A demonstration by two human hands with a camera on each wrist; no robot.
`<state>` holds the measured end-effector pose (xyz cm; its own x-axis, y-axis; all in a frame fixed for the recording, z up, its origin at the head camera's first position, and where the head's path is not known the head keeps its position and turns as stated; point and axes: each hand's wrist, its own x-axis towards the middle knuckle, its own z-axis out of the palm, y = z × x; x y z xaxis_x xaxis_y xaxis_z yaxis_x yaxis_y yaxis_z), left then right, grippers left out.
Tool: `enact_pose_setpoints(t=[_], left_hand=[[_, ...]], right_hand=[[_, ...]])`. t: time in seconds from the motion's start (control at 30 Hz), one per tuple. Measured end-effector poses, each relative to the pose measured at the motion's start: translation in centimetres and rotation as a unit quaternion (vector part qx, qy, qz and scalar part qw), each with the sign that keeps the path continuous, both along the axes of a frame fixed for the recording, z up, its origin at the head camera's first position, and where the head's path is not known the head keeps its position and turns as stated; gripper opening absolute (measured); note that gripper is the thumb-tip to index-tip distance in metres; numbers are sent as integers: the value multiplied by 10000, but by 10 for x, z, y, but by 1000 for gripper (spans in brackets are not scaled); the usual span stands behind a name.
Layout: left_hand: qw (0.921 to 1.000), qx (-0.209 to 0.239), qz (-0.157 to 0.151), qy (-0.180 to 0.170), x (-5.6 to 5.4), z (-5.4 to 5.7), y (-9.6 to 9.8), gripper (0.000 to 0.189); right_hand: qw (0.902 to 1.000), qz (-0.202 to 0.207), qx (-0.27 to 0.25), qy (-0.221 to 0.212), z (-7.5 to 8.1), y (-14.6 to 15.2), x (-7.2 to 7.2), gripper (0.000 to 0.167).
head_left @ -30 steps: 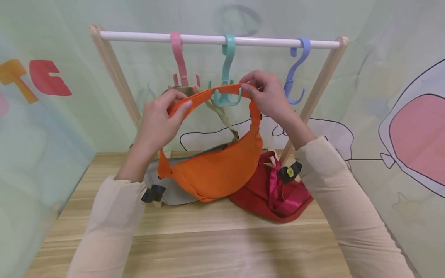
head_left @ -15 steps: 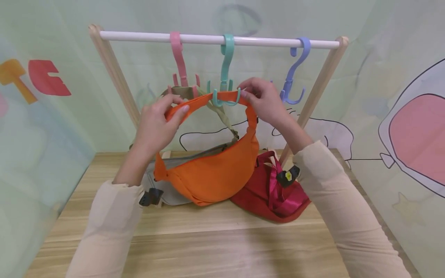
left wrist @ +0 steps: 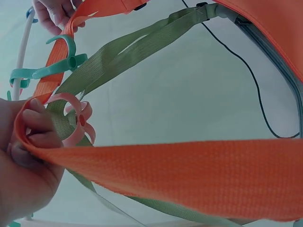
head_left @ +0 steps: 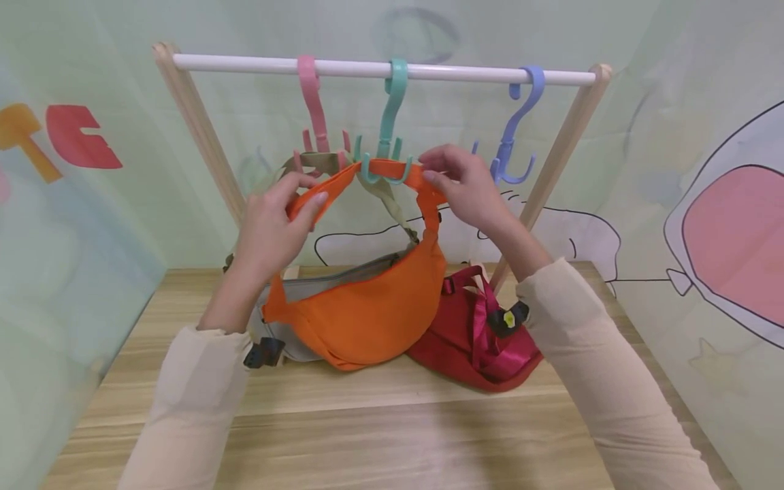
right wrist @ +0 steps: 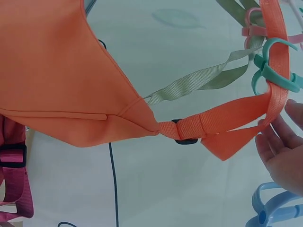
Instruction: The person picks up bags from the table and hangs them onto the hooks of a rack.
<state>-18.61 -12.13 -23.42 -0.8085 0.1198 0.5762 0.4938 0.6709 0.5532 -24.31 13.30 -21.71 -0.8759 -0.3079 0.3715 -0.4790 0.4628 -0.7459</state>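
An orange waist bag [head_left: 367,313] hangs with its strap [head_left: 387,168] resting in the prongs of the green hook [head_left: 392,109]. The left hand [head_left: 269,224] pinches the strap left of that hook; in the left wrist view its curled fingers sit inside the strap's fold. At the strap's right side is the right hand [head_left: 468,184]. Its fingertips touch the strap's edge in the right wrist view, with the thumb apart from it. Behind the orange bag is a grey bag [head_left: 300,350], its olive strap [head_left: 321,162] looped on the pink hook [head_left: 314,102].
A white rail [head_left: 245,64] on wooden posts carries the hooks, including a blue hook [head_left: 517,122] at right. On the wooden tabletop [head_left: 367,435] lies a red bag [head_left: 471,361] with a magenta strap. Printed cloth hangs behind.
The orange bag and both hands have moved slightly down and left. Its strap has come down into the green hook's prongs, and the right thumb has come away from the strap.
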Motion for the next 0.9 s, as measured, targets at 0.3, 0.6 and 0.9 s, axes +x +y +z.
enact_pose_setpoints(t=[0.3,0.6,0.9], left_hand=[[10000,55,78,-12,-1,-9,-1,22],[9994,109,94,-314,-1,-15,-2,23],[9994,45,152,-296,0,-22,0,22]], right_hand=[[9996,-54,-137,249,-7,7,6,28],[9991,-54,-335,266,-20,15,10,28],[9990,-2,-384,230,-27,21,12,28]])
